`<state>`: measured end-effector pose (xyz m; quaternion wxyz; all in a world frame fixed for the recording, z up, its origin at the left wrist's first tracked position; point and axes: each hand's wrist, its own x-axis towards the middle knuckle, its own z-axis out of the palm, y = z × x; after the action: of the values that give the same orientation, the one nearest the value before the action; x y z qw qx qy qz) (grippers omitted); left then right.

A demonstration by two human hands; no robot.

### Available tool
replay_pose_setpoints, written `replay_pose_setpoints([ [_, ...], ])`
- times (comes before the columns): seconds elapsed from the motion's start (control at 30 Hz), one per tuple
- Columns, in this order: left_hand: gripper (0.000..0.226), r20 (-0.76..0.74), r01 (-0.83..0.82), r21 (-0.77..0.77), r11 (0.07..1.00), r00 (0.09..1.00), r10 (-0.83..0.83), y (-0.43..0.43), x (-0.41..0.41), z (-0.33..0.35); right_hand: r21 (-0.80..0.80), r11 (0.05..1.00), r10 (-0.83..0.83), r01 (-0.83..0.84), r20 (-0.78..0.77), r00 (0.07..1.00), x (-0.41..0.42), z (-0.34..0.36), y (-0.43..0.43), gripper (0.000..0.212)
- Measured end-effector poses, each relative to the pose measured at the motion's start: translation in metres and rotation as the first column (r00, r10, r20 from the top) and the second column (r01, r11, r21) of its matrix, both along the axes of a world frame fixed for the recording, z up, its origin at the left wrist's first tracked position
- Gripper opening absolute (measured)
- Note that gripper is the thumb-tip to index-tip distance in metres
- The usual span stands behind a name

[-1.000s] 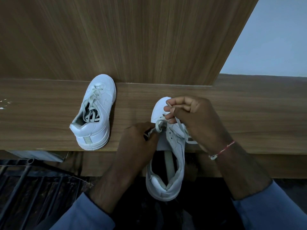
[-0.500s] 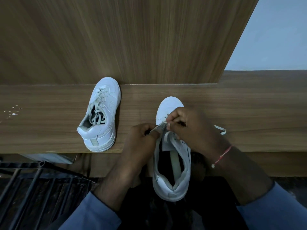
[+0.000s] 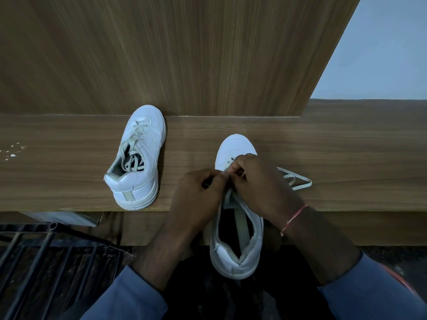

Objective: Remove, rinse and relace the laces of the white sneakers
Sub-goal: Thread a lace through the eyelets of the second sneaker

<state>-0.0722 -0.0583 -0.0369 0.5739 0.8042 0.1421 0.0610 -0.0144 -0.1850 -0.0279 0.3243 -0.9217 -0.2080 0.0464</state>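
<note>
Left hand (image 3: 198, 192): fingers curled, pinching lace (image 3: 307, 180), frame center.
Right hand (image 3: 258, 181): fingers pinching same lace over sneaker (image 3: 235, 146).
Second sneaker (image 3: 141, 158): laced, center left.

Wooden ledge (image 3: 346, 144), upright wood panel (image 3: 184, 54), black metal grille (image 3: 46, 262), pale wall (image 3: 381, 61)
</note>
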Motion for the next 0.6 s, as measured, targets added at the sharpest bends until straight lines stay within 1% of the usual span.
replay_pose_setpoints([
  [0.07,0.035,-0.059,-0.030,-0.197,0.980,0.998,0.019,0.002,0.002,-0.003,0.050,0.999,-0.010,0.010,-0.001,1.000,-0.001,-0.001,-0.001,0.012],
  [0.1,0.035,-0.093,-0.043,-0.287,0.957,0.996,0.017,0.003,0.003,-0.004,0.067,0.998,-0.012,0.012,-0.002,1.000,-0.001,-0.001,-0.002,0.012],
  [0.13,0.031,-0.120,-0.055,-0.342,0.938,0.993,0.015,0.003,0.005,-0.004,0.080,0.997,-0.010,0.010,-0.006,1.000,-0.001,-0.001,-0.002,0.012],
  [0.2,0.022,-0.154,-0.076,-0.353,0.933,0.988,0.022,0.003,0.006,-0.005,0.089,0.996,0.001,0.002,-0.035,0.999,-0.002,0.000,-0.004,0.010],
  [0.27,0.022,-0.158,-0.094,-0.279,0.956,0.986,0.051,0.000,0.007,-0.008,0.063,0.998,0.023,-0.018,-0.082,0.996,-0.003,0.000,-0.005,0.004],
  [0.3,0.023,-0.148,-0.113,-0.252,0.961,0.986,0.078,-0.001,0.007,-0.007,0.039,0.999,0.035,-0.031,-0.095,0.995,-0.004,0.000,-0.006,0.006],
  [0.33,0.025,-0.130,-0.140,-0.289,0.947,0.986,0.106,-0.002,0.008,-0.005,0.013,0.999,0.046,-0.045,-0.098,0.994,-0.004,-0.001,-0.006,0.009],
  [0.37,0.028,-0.115,-0.173,-0.401,0.899,0.984,0.138,-0.003,0.010,-0.002,-0.008,0.999,0.052,-0.053,-0.093,0.994,-0.005,-0.001,-0.006,0.011],
  [0.4,0.031,-0.104,-0.203,-0.570,0.796,0.979,0.175,-0.001,0.013,0.004,-0.028,0.998,0.053,-0.055,-0.082,0.995,-0.005,-0.001,-0.005,0.011],
  [0.43,0.032,-0.090,-0.210,-0.739,0.641,0.972,0.216,0.002,0.015,0.011,-0.046,0.998,0.050,-0.054,-0.068,0.996,-0.005,-0.001,-0.004,0.011],
  [0.47,0.031,-0.071,-0.198,-0.851,0.486,0.961,0.268,0.009,0.015,0.019,-0.060,0.997,0.048,-0.051,-0.056,0.997,-0.005,-0.002,-0.004,0.010],
  [0.5,0.027,-0.059,-0.193,-0.893,0.406,0.946,0.319,0.017,0.016,0.025,-0.072,0.996,0.046,-0.049,-0.041,0.998,-0.005,-0.003,-0.003,0.010],
  [0.53,0.025,-0.047,-0.209,-0.866,0.454,0.938,0.344,0.026,0.015,0.027,-0.083,0.996,0.043,-0.045,-0.023,0.999,-0.005,-0.003,-0.002,0.011],
  [0.57,0.024,-0.028,-0.242,-0.732,0.637,0.945,0.327,0.035,0.014,0.025,-0.092,0.995,0.036,-0.036,-0.007,0.999,-0.004,-0.004,-0.003,0.011],
  [0.6,0.022,-0.015,-0.241,-0.440,0.865,0.965,0.261,0.042,0.012,0.020,-0.095,0.995,0.030,-0.029,0.003,1.000,-0.004,-0.004,-0.003,0.011],
])
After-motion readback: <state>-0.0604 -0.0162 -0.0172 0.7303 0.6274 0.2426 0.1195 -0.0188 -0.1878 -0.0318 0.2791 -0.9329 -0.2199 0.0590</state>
